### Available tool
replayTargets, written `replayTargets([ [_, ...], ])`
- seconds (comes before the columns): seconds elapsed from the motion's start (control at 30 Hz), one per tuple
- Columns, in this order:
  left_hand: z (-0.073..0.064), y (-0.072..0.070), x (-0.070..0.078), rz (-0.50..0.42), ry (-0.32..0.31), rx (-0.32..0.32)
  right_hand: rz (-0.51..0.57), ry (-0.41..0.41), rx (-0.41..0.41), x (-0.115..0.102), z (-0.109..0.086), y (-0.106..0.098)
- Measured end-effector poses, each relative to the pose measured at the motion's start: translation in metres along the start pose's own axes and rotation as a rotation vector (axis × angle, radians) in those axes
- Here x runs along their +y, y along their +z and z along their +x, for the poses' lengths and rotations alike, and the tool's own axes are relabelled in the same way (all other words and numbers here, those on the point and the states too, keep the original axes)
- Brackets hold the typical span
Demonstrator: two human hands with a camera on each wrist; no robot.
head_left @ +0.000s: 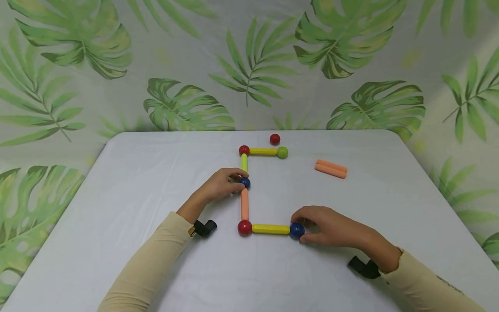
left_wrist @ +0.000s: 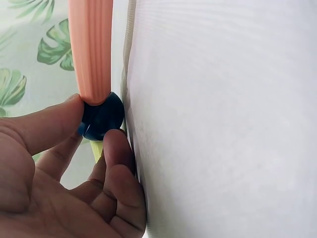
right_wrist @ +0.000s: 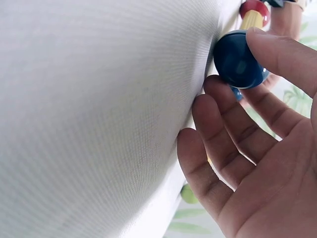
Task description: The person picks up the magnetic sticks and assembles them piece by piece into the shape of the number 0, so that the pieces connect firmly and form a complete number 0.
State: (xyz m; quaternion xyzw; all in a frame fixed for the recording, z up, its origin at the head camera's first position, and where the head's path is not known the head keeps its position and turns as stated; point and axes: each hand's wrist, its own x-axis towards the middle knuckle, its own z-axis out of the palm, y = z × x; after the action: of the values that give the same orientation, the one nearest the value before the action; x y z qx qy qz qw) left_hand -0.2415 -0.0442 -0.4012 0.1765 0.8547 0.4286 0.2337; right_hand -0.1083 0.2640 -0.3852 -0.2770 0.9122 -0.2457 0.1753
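Gripping with both hands, we hold two balls of one figure: our left hand (head_left: 223,184) pinches the middle blue ball (head_left: 244,183) between thumb and fingers, and our right hand (head_left: 329,226) has thumb and forefinger closed on the end blue ball (head_left: 297,231). On the white tabletop (head_left: 163,160), the joined figure lies about midway between the left and right edges, reaching from near the far edge toward the near edge, which is out of view. Its long axis, formed by the lime rod (head_left: 244,163) and the joined orange rod (head_left: 244,203), runs straight between far and near edges. From the far red ball (head_left: 244,150) and near red ball (head_left: 244,228), the far yellow rod (head_left: 263,151) and near yellow rod (head_left: 270,229) point at the right edge, so its open side faces that way.

Four rods and five balls stand joined; we judge the work past half, though we cannot tell how firmly each joint sits. Not yet joined are two loose orange rods (head_left: 330,169), side by side toward the far right corner, slanting slightly, and the loose red ball (head_left: 274,139), close to the far edge, beyond the green ball (head_left: 282,152).
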Motion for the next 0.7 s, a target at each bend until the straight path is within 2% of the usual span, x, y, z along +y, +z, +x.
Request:
replayTargets([
  [0.2, 0.000, -0.001, 0.000, -0.016, -0.014, -0.002, 0.015, -0.002, -0.020, 0.001, 0.001, -0.003],
  [0.33, 0.000, 0.000, 0.001, -0.025, -0.024, -0.005, 0.041, 0.019, -0.014, 0.007, 0.002, -0.013],
  [0.4, 0.000, 0.000, 0.001, -0.027, -0.025, -0.007, 0.035, 0.025, 0.041, 0.013, 0.002, -0.022],
  [0.53, 0.001, -0.001, 0.001, -0.033, -0.026, -0.012, -0.047, 0.053, 0.219, 0.031, 0.003, -0.046],
  [0.6, 0.001, -0.001, 0.001, -0.031, -0.029, -0.017, -0.135, 0.074, 0.294, 0.041, 0.003, -0.057],
  [0.7, 0.002, -0.003, 0.000, -0.030, -0.038, -0.017, -0.285, 0.106, 0.352, 0.057, 0.006, -0.070],
])
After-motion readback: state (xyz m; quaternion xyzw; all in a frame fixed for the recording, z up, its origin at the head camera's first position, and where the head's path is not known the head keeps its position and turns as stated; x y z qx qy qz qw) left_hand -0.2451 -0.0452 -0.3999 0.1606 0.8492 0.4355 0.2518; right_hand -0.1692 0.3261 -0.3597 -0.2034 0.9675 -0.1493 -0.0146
